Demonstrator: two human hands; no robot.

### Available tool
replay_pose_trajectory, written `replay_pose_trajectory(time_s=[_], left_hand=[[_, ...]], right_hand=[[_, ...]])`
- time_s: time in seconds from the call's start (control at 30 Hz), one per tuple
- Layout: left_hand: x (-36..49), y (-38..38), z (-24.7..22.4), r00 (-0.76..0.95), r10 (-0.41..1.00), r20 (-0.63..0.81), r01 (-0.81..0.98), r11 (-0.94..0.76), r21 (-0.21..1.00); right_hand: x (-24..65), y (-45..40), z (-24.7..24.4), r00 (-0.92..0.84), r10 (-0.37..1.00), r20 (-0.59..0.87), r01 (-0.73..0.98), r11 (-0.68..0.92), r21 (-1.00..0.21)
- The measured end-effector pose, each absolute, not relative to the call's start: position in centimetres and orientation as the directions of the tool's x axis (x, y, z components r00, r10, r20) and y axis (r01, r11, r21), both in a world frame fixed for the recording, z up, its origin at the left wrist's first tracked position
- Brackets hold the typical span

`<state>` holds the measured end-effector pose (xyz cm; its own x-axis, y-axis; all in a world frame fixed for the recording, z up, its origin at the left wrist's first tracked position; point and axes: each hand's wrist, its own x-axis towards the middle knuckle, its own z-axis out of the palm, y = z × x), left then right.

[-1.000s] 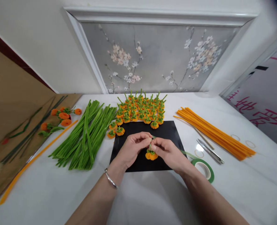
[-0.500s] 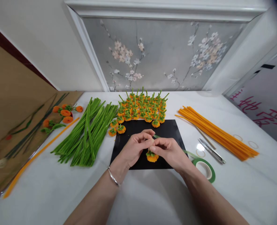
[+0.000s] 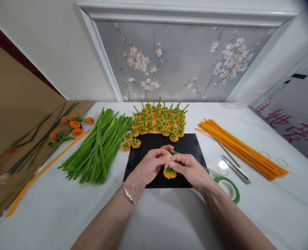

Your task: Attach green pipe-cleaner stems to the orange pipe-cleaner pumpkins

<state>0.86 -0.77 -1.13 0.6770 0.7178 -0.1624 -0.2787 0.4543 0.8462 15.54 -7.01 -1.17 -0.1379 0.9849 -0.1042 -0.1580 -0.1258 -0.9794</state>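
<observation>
Over the black mat [image 3: 140, 166], my left hand [image 3: 152, 166] and my right hand [image 3: 189, 169] meet fingertip to fingertip. My left hand is closed in a pinch at the stem of an orange pipe-cleaner flower [image 3: 170, 173], which hangs head down below the fingers with its green base showing. Closed beside it, my right hand pinches at the same spot, where a strip of green floral tape [image 3: 176, 152] reaches the fingers. That strip passes behind my right hand from the tape roll [image 3: 236, 194]. Fingers hide the stem and the exact grip.
Several finished orange flower heads [image 3: 157, 119] stand behind the mat, stems up. Green pipe cleaners [image 3: 98, 149] lie to the left, orange ones [image 3: 244, 149] to the right. Scissors [image 3: 236, 169] lie near the tape roll. More orange flowers [image 3: 75, 128] rest at far left.
My fingers have shifted slightly on the stem, and the flower's petals have turned a little. Both hands stay over the mat; the whole view has moved slightly.
</observation>
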Motion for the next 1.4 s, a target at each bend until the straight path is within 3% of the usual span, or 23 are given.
replay_pose_trajectory(time_s=[0.4,0.83,1.13,1.4], left_hand=[[1.06,-0.76,-1.08,0.548,0.817,-0.179,-0.413,0.45,0.792],[1.24,-0.38,-1.12,0.602,0.78,-0.173,-0.369,0.464,0.805],[1.16,-0.09,-1.19,0.464,0.86,-0.215,-0.455,0.439,0.775],[1.27,-0.64,-0.88,0.474,0.871,-0.129,-0.417,0.352,0.838]], right_hand=[[14.83,-6.71,-1.14,-0.052,0.993,-0.106,-0.185,-0.114,-0.976],[15.24,-6.77,-1.96,-0.039,0.995,-0.092,-0.347,-0.1,-0.932],[14.79,-6.83,-1.6,-0.065,0.982,-0.177,-0.531,-0.184,-0.827],[14.8,-7.03,-1.48,-0.04,0.991,-0.128,-0.491,-0.131,-0.862]])
